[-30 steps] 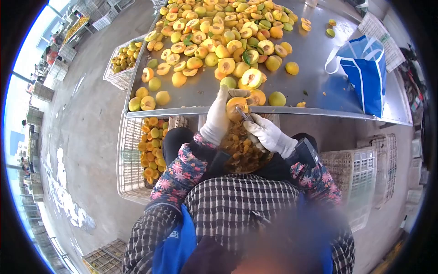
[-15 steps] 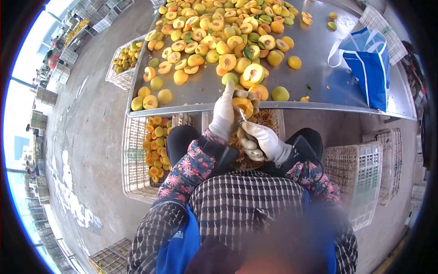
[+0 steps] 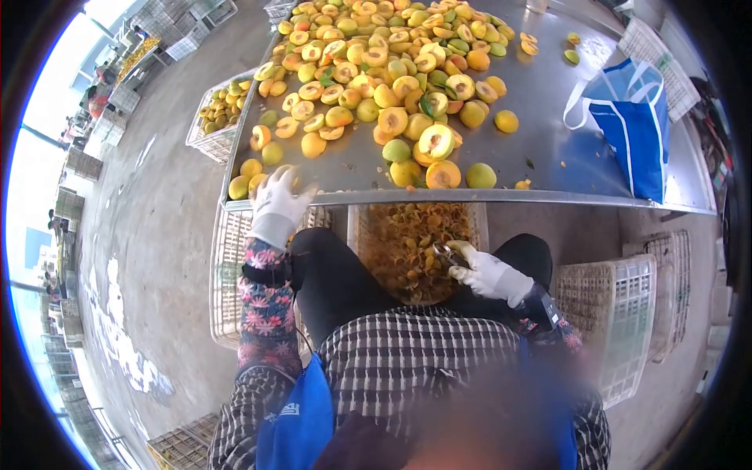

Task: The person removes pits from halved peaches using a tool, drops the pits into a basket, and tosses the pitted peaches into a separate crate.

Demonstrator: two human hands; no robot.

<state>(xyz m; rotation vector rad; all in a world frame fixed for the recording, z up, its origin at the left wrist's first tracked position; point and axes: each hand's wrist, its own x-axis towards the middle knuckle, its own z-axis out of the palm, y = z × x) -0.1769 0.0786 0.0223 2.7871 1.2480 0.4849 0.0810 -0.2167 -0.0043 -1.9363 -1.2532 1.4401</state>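
Note:
My left hand (image 3: 280, 205), in a white glove, reaches over the near left edge of the metal table (image 3: 345, 174), fingers spread on or just above a few whole yellow fruits (image 3: 251, 168). My right hand (image 3: 489, 274), also gloved, is closed around a small metal tool (image 3: 446, 254) above a crate of fruit scraps (image 3: 423, 235) between my knees. A large heap of whole and halved yellow fruit (image 3: 376, 59) covers the table's far middle. Near the front edge lie a halved fruit (image 3: 443, 175) and a greenish one (image 3: 480, 175).
A blue and white bag (image 3: 627, 117) stands at the table's right. One crate of fruit (image 3: 211, 141) is beyond the table's left side. Stacked crates (image 3: 607, 313) stand to my right. A crate (image 3: 227, 274) sits by my left leg.
My hands have moved apart. The left one let go of the halved fruit and went left to the table's corner; the right one, with the tool, moved slightly down and right.

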